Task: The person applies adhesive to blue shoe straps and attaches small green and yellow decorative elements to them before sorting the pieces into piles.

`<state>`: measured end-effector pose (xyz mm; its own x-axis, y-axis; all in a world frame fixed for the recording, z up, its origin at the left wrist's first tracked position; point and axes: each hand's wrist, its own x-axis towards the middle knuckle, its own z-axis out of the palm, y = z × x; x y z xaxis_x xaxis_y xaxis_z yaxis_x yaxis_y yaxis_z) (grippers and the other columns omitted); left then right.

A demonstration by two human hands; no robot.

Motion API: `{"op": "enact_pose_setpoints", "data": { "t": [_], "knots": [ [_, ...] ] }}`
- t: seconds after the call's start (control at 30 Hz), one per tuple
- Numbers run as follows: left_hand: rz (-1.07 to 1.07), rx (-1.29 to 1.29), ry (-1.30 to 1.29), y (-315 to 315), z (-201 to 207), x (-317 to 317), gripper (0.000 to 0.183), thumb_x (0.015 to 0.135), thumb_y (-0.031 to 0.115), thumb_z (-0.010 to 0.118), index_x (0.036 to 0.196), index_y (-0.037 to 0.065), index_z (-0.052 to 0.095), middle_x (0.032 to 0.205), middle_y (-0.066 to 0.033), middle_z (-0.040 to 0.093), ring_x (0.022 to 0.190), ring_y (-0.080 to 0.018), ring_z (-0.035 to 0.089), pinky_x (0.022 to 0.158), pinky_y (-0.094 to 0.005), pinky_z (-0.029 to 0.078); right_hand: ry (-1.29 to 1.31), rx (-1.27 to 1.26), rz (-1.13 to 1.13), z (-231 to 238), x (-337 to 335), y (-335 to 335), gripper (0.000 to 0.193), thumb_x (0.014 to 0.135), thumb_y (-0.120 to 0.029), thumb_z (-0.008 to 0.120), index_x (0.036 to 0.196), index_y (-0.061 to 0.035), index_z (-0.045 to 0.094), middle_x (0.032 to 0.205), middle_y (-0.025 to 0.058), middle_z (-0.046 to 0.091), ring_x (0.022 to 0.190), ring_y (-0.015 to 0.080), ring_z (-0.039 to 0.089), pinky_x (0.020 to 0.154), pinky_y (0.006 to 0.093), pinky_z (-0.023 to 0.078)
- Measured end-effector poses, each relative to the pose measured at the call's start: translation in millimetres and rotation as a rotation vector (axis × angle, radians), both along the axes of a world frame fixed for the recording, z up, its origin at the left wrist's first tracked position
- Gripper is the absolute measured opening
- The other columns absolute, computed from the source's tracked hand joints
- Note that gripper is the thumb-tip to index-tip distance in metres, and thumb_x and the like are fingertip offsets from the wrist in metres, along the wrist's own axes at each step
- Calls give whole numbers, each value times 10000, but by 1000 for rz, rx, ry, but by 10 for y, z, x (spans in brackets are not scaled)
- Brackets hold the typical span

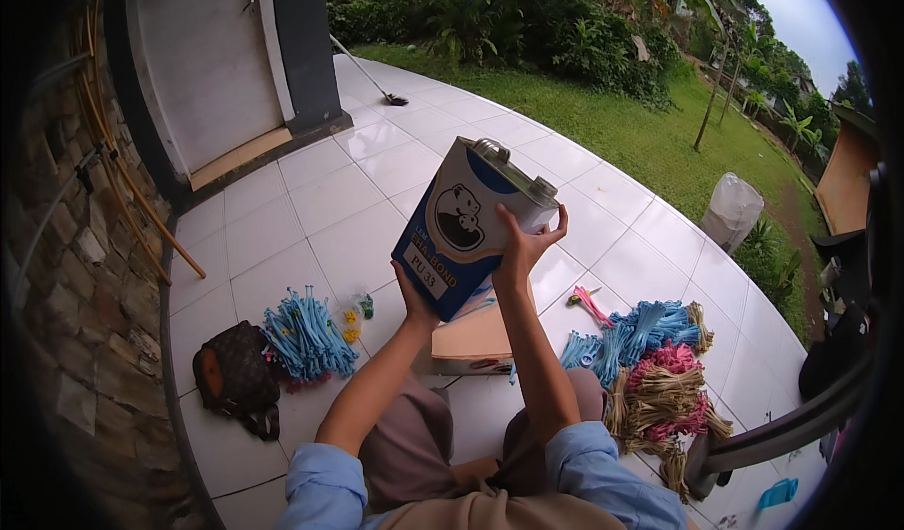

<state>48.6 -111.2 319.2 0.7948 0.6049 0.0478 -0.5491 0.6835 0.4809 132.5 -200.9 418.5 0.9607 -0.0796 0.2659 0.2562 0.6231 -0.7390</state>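
Observation:
Between both hands I hold up a rectangular metal glue can (424, 233), blue and white with an animal picture, its top tilted up and to the right. My left hand (414, 295) supports its lower left corner, fingers mostly behind it. My right hand (523, 248) grips the right side near the top, thumb on the front. A handle and a round cap show on the can's top. Below it, partly hidden, a brown cardboard box (471, 342) stands on the tiles before my crossed legs.
Blue bundled strips (306, 337), a brown bag (235, 379) and small packets of yellow and green bits (351, 323) lie left. Right are piles of blue strips (650, 332), tan and pink bundles (664, 393), and a yellow-handled tool (579, 297). A whitish sack (733, 210) stands by the grass.

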Motion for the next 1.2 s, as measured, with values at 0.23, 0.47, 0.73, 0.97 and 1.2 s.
{"op": "enact_pose_setpoints", "data": {
  "t": [0.23,0.47,0.73,0.97,1.2],
  "knots": [
    [-93,44,241,569,-237,-74,428,840,417,495,1119,94,523,995,-67,612,881,-191,603,767,-340,511,273,89,15,-536,14,278,1022,566,-97,791,1313,-142,95,1208,173,322,1114,271,374,956,380,324],
    [25,271,473,941,-67,-211,397,819,393,542,1075,89,545,917,-65,635,757,-164,633,649,-310,542,474,74,141,-982,-24,443,1033,632,-220,784,1306,-144,5,1250,208,288,1164,268,331,1005,380,254],
    [172,502,590,1238,97,-114,444,795,316,596,1146,78,463,924,-86,621,720,-150,639,590,-271,550,609,133,337,-1299,52,637,996,717,-371,702,1316,-211,-78,1331,179,224,1197,291,312,929,486,347],
    [323,798,733,1155,338,139,498,791,316,601,1194,77,433,924,-71,615,703,-110,631,574,-231,543,656,253,507,-1333,163,543,968,762,-417,654,1301,-208,-123,1295,152,229,1154,261,357,889,430,386],
    [374,951,774,1171,538,264,567,762,262,639,1244,69,410,970,-100,603,683,-116,633,558,-218,545,608,399,570,-1348,182,583,821,794,-476,593,1285,-203,-6,1225,87,327,1090,206,432,852,392,417]
  ]
}}
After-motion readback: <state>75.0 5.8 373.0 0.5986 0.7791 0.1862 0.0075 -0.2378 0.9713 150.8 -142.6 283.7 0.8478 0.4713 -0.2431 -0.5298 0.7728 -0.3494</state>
